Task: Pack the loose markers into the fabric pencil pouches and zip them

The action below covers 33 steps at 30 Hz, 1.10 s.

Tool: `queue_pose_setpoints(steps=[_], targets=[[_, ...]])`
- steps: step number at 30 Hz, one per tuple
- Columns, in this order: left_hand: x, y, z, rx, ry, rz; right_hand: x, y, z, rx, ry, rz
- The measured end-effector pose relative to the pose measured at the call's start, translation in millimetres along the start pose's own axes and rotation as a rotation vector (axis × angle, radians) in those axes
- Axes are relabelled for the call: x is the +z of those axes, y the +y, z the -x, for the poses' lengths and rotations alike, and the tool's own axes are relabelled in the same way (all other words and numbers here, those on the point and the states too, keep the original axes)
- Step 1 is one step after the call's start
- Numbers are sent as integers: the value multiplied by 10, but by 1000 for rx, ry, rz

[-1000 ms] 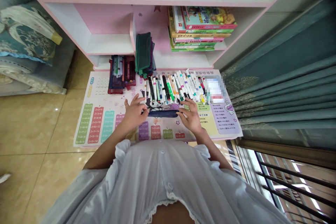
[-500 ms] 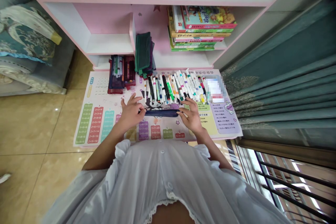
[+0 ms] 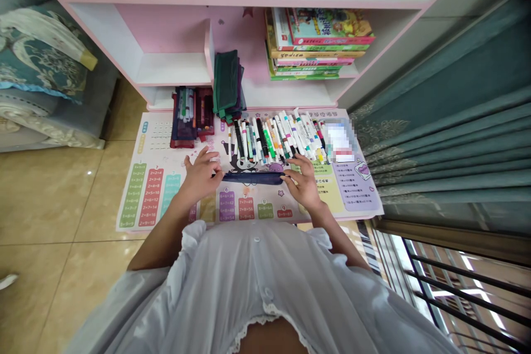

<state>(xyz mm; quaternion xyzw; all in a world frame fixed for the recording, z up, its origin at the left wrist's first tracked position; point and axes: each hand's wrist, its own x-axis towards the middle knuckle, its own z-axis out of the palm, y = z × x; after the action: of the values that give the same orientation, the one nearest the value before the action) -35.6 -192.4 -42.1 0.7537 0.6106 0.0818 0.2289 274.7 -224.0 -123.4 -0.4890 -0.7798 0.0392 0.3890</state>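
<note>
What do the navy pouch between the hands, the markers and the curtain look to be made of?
Navy pouch: probably matte woven fabric or mesh, from its thin, soft-looking outline; the weave is too small to tell.
Markers: likely hard, smooth plastic, from their straight, stiff shapes.
Curtain: looks like cloth with a faint sheen, hanging in folds; its fibre is unclear.

Reaches with left forearm (image 3: 160,227) and right forearm (image 3: 341,235) over the near edge of the surface (image 3: 360,191), slanting both inward. Pinches with thumb and fingertip of left hand (image 3: 200,177), spreading its other fingers toward the far edge. Pinches likewise with right hand (image 3: 304,183), well apart from left.
</note>
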Motion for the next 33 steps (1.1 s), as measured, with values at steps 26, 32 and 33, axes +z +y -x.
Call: queue_pose_setpoints(steps=[26, 32, 33], targets=[[-149, -105, 39, -96, -26, 14, -22, 0, -6, -20, 18, 41], [-160, -135, 46, -122, -22, 27, -27, 11, 6, -1, 1, 55], [-157, -144, 43, -120, -20, 28, -26, 14, 10, -1, 0, 48]])
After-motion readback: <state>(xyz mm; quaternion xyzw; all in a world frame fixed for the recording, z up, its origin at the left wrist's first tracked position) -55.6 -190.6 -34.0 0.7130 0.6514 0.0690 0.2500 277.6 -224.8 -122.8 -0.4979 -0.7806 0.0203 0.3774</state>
